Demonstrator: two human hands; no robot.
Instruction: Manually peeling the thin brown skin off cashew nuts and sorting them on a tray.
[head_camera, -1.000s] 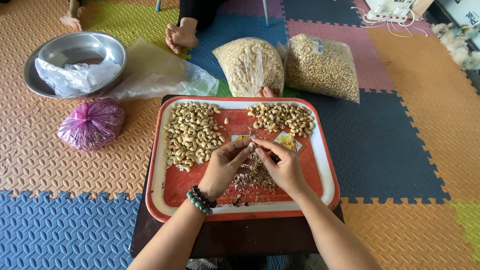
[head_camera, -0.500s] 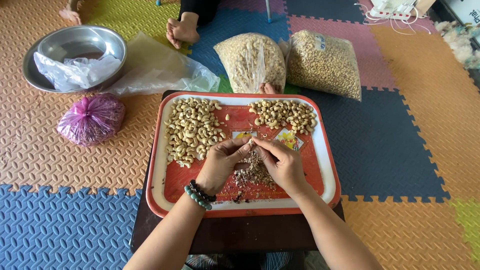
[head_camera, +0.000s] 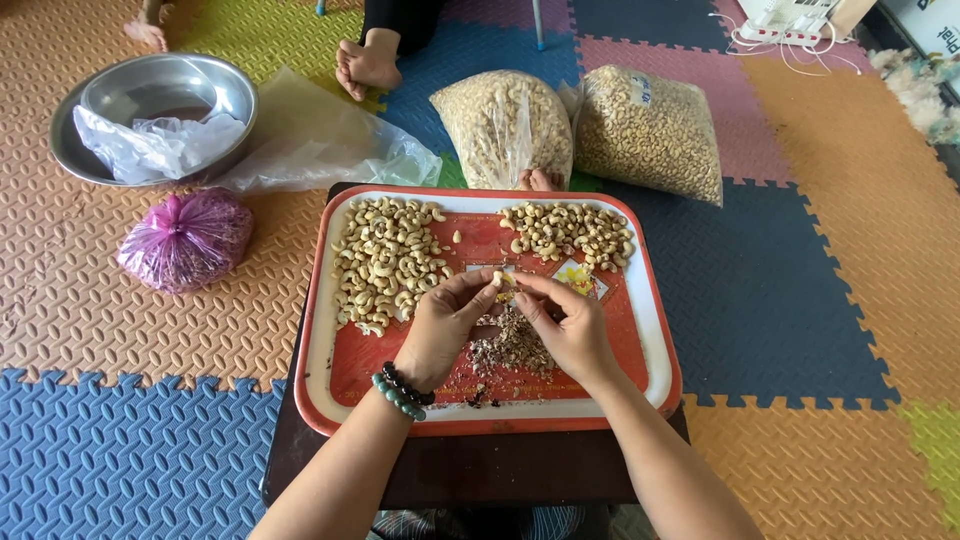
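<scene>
Left hand (head_camera: 445, 325) and right hand (head_camera: 567, 325) meet over the tray (head_camera: 655, 350) middle, fingertips pinched together on one cashew (head_camera: 503, 279), other fingers loosely curled. Beaded bracelets on left wrist. Husk pile (head_camera: 512, 347) lies on tray right under the hands. Big cashew heap (head_camera: 385, 262) at tray's far left, smaller heap (head_camera: 570, 232) far right. Tray sits on a dark low table (head_camera: 470, 470). Beyond tray: two nut bags (head_camera: 585, 125), steel bowl (head_camera: 150, 115), pink bag (head_camera: 185, 240), someone's foot (head_camera: 362, 66), all on coloured foam mats (head_camera: 120, 330).
</scene>
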